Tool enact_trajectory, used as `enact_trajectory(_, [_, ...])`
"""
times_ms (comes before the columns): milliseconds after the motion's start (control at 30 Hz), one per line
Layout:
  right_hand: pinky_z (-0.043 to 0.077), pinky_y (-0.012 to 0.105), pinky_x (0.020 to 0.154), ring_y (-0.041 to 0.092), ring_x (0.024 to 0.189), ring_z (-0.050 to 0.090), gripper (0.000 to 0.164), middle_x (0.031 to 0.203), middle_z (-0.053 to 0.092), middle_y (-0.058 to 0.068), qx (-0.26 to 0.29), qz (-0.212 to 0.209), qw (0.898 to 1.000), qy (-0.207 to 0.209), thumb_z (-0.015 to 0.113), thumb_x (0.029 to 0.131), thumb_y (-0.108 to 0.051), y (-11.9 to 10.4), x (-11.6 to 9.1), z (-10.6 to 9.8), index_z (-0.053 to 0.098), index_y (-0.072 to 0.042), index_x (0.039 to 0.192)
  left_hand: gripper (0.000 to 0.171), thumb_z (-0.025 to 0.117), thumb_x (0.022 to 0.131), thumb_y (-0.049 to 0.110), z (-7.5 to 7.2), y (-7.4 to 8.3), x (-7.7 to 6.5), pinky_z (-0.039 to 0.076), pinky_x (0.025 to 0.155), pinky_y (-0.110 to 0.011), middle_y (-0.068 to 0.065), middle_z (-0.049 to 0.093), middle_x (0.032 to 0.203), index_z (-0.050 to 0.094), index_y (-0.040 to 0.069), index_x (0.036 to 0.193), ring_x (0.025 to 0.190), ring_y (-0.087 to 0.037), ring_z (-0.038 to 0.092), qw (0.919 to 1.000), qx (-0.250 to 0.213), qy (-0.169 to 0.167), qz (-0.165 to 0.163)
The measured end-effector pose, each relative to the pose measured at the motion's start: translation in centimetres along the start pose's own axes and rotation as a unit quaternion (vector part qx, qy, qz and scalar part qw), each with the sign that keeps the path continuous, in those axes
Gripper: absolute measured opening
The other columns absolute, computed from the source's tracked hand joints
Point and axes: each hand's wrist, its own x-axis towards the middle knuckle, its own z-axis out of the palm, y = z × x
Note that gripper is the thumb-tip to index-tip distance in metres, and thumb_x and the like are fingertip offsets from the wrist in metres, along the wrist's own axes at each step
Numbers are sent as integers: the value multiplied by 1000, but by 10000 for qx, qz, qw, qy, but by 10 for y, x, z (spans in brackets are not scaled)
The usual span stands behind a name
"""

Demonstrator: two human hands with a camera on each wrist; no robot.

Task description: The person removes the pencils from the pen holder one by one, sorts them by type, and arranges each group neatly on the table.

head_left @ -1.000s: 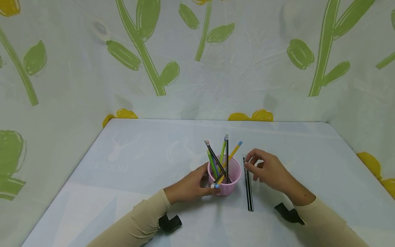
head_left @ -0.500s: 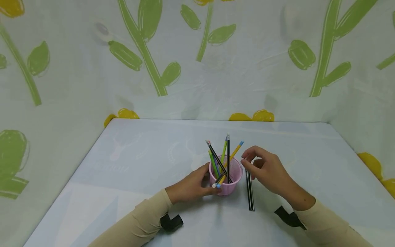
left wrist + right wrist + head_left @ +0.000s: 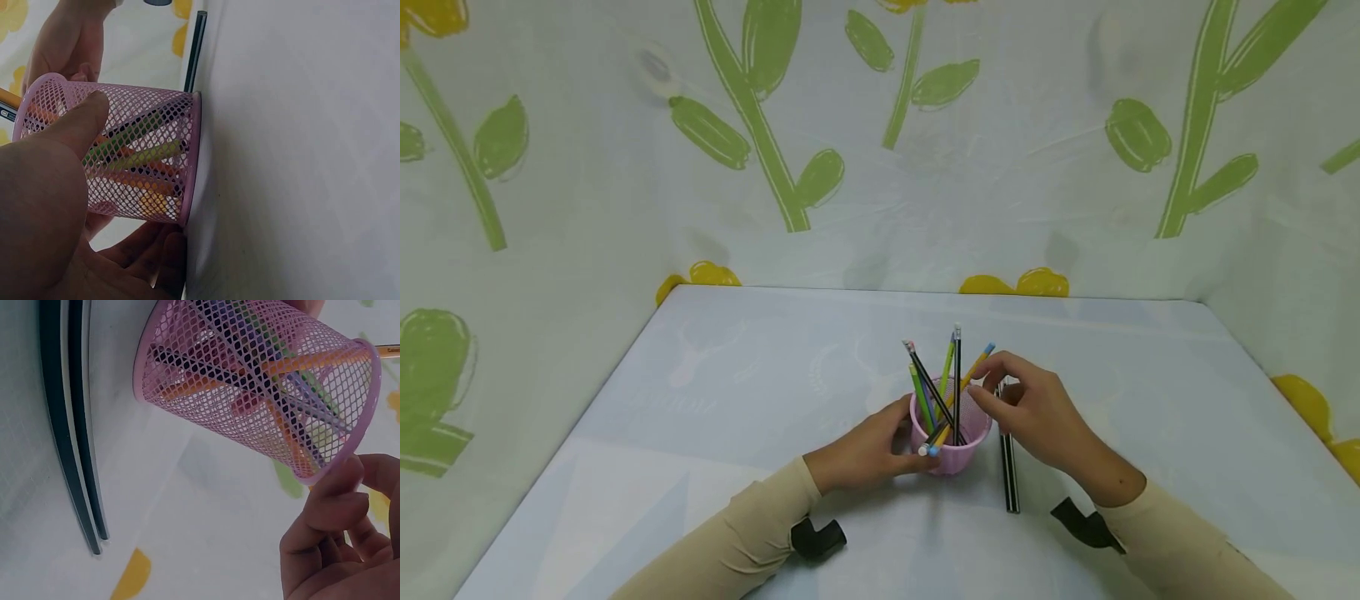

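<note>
A pink mesh pencil cup (image 3: 953, 460) stands on the table, holding several black-striped, green and yellow pencils that lean different ways. My left hand (image 3: 865, 448) grips its left side; in the left wrist view the thumb (image 3: 87, 122) lies across the mesh and the other fingers curl around beneath. My right hand (image 3: 1037, 412) is at the cup's right rim, beside the leaning yellow pencil (image 3: 981, 360). Its thumb and index finger are bent, with a gap between their tips and no pencil held. Two black striped pencils (image 3: 1010, 475) lie side by side under that hand, right of the cup.
The table (image 3: 737, 375) has a pale printed cover. Fabric walls (image 3: 1000, 183) with green plants and yellow flowers rise behind it and at both sides. Black straps (image 3: 818, 540) show at the sleeve cuffs.
My right hand has moved left from above the two loose pencils to the cup's rim. My left hand keeps its grip on the cup, and the loose pencils stay where they lay.
</note>
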Motion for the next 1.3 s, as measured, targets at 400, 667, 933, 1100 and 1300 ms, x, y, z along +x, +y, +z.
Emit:
enact_trajectory(400, [40, 22, 44, 6, 51, 48, 16, 80, 56, 3, -274, -107, 9986, 433, 72, 92, -12, -1, 7, 10, 66, -7, 106, 80, 71, 92, 43, 1, -3, 1, 31, 121, -41, 3, 47, 152, 27, 24, 156, 142, -15, 43, 10000, 66, 46, 20])
enact_trajectory(667, [41, 21, 44, 8, 51, 48, 19, 76, 54, 2, -503, -197, 9965, 633, 76, 89, -10, -4, 8, 16, 67, -9, 106, 82, 71, 92, 43, 1, -2, 1, 29, 123, -42, 3, 45, 154, 24, 26, 157, 144, -15, 41, 9999, 76, 36, -89])
enact_trajectory(933, [40, 20, 44, 7, 54, 47, 22, 73, 53, -1, -821, -334, 9930, 779, 76, 89, -13, -4, 11, 22, 68, -8, 109, 84, 72, 92, 42, 1, -3, 1, 29, 122, -40, 4, 45, 154, 23, 27, 158, 143, -13, 41, 10000, 9, 37, -55])
enact_trajectory(1100, [40, 20, 47, 7, 59, 47, 22, 71, 52, -1, -925, -300, 9922, 781, 78, 88, -15, -5, 12, 24, 70, -6, 106, 83, 72, 91, 41, 1, -3, 1, 29, 123, -39, 4, 45, 154, 24, 26, 157, 143, -12, 41, 10000, 25, 48, -39])
enact_trajectory(1300, [39, 19, 50, 9, 62, 47, 17, 71, 52, -1, -851, -288, 9927, 804, 78, 87, -13, -3, 12, 27, 71, -7, 101, 85, 73, 91, 40, 0, -2, 1, 29, 123, -40, 2, 44, 155, 23, 24, 158, 144, -13, 40, 10000, 44, 16, -77])
